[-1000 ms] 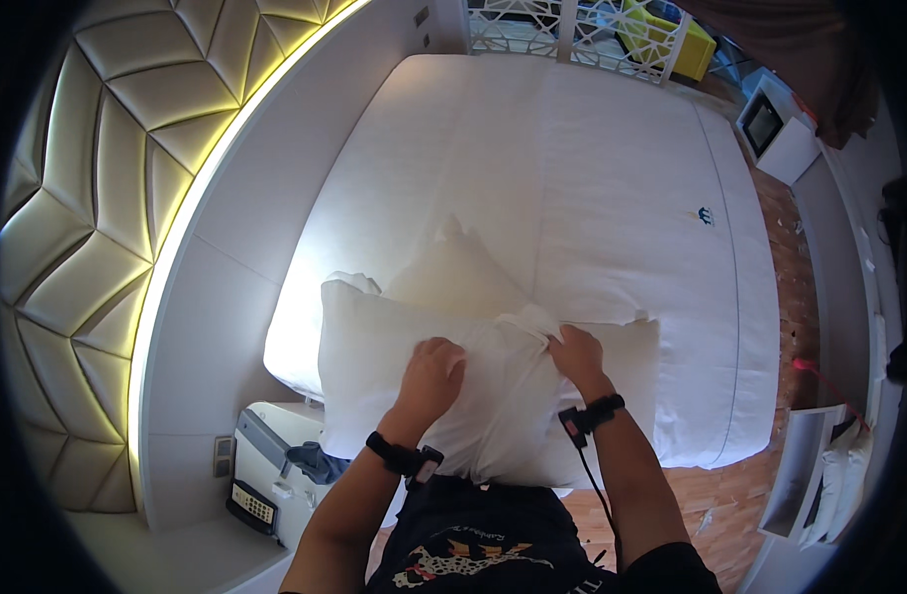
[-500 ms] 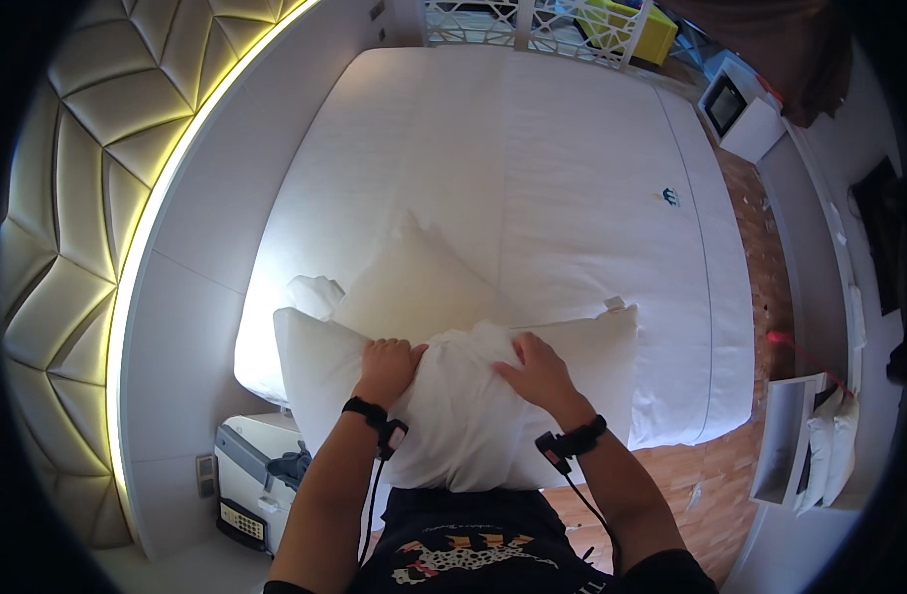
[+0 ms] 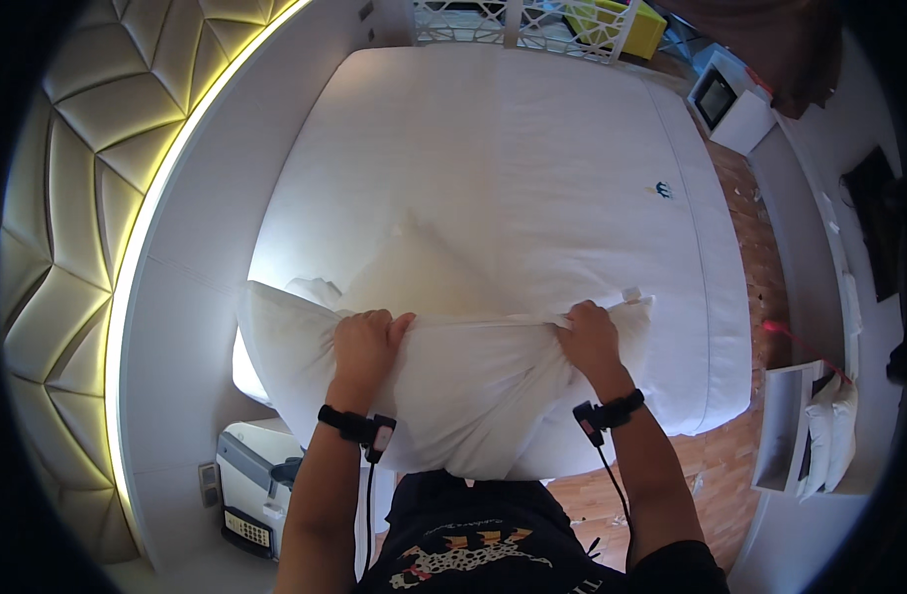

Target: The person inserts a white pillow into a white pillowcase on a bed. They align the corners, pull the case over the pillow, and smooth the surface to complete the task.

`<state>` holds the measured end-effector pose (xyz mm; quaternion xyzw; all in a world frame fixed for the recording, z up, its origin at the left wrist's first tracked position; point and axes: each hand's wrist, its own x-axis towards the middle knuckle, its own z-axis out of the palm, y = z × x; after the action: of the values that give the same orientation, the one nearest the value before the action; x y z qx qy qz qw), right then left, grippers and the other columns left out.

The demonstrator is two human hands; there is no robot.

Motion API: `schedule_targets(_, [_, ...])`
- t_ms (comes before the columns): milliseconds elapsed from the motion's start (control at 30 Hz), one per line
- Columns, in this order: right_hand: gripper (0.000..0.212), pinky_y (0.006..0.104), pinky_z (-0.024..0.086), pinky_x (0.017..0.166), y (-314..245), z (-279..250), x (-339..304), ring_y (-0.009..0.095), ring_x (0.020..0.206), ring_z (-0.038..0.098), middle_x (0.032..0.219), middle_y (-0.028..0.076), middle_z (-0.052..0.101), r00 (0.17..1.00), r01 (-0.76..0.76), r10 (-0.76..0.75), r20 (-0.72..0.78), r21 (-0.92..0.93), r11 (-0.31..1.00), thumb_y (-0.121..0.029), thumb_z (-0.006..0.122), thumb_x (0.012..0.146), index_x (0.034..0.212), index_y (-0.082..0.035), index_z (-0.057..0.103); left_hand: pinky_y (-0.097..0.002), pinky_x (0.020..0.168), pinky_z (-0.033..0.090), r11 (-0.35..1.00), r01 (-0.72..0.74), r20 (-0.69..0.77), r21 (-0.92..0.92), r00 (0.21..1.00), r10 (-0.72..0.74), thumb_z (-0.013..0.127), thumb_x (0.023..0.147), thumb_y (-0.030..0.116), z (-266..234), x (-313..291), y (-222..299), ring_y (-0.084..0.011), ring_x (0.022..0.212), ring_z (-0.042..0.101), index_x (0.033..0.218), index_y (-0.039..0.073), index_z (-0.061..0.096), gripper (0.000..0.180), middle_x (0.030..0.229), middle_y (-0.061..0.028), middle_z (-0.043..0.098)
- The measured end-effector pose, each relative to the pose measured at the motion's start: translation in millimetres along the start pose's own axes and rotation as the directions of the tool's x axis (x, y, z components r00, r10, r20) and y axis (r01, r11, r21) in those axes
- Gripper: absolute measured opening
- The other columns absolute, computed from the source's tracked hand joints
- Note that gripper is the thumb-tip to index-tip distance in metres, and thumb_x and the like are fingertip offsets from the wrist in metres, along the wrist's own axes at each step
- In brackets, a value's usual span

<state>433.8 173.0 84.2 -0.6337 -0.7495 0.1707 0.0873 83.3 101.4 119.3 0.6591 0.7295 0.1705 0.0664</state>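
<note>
A white pillow [image 3: 463,396] in a loose white pillowcase lies across the near edge of the bed, close against my body. My left hand [image 3: 367,346] grips its upper edge on the left, fingers curled over the cloth with the thumb pointing inward. On the right, my right hand [image 3: 589,339] holds the same edge near the corner, fingers closed round the fabric. Between the two hands the edge is stretched nearly straight, and creases run diagonally below it. Just beyond lies another white pillow [image 3: 424,272], partly covered by the one I hold.
A large white bed [image 3: 532,148] fills the middle. To the left are a lit padded headboard wall [image 3: 72,297] and a bedside unit with a telephone [image 3: 245,530]. At the right stand an open shelf [image 3: 785,426] with small pillows and a white cabinet [image 3: 735,109].
My hands have moved apart, the left one outward to the left and the right one to the right. The bunched cloth between them is now spread and pulled taut.
</note>
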Motion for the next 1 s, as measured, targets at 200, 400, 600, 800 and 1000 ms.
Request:
schedule_targets(200, [0.030,0.0507,0.055,0.087,30.0,6.5,4.1,0.037,0.107,0.065,0.113,0.015,0.066,0.986,-0.127,0.133,-0.104,0.054,0.990,-0.023,0.073,0.083,0.105,-0.004,0.066,-0.0534,0.104,0.042,0.985,-0.135,-0.152,-0.109,0.981,0.117,0.073,0.096,0.031,41.7,20.5,20.2,-0.0385,0.117,0.059,0.108,0.004,0.067,0.030,0.118,-0.0171,0.068])
schedule_targets(400, [0.039,0.0551,0.041,0.104,-11.7,22.3,-20.2,0.032,0.125,0.058,0.122,0.011,0.065,0.879,0.337,-0.348,-0.327,-0.090,0.937,-0.026,0.078,0.079,0.111,-0.007,0.067,-0.0657,0.121,0.021,0.999,-0.031,-0.016,-0.014,0.999,0.031,0.070,0.096,0.031,60.1,-51.9,22.6,-0.0531,0.151,0.027,0.152,0.013,0.051,0.061,0.162,-0.0269,0.036])
schedule_targets(600, [0.038,0.0576,0.027,0.120,-92.9,44.8,-101.5,0.023,0.133,0.053,0.123,0.004,0.063,0.637,0.746,-0.769,0.046,0.216,0.631,-0.038,0.082,0.080,0.106,-0.014,0.069,-0.0708,0.121,0.015,0.989,0.148,-0.016,-0.004,0.989,-0.148,0.072,0.096,0.033,54.3,-105.0,9.2,-0.0555,0.155,0.017,0.160,0.020,0.043,0.072,0.170,-0.0279,0.022])
schedule_targets(800, [0.035,0.0448,0.038,0.106,-65.2,46.5,-111.7,0.021,0.109,0.059,0.100,0.000,0.064,0.538,0.805,-0.822,0.185,0.175,0.567,-0.042,0.081,0.079,0.095,-0.015,0.067,-0.0757,0.119,0.012,0.986,0.159,-0.002,-0.055,0.987,-0.159,0.071,0.096,0.034,62.5,-122.3,11.7,-0.0559,0.157,0.010,0.164,0.022,0.038,0.076,0.172,-0.0276,0.016])
schedule_targets(1000, [0.022,0.0419,0.039,0.099,49.7,3.0,-129.9,0.021,0.102,0.061,0.092,0.000,0.066,0.645,0.741,-0.699,0.308,-0.029,0.671,-0.037,0.077,0.086,0.085,-0.016,0.069,-0.0763,0.119,0.006,0.983,0.159,0.006,-0.088,0.987,-0.159,0.068,0.099,0.038,85.2,-104.0,27.6,-0.0544,0.158,0.009,0.164,0.021,0.038,0.074,0.173,-0.0268,0.016])
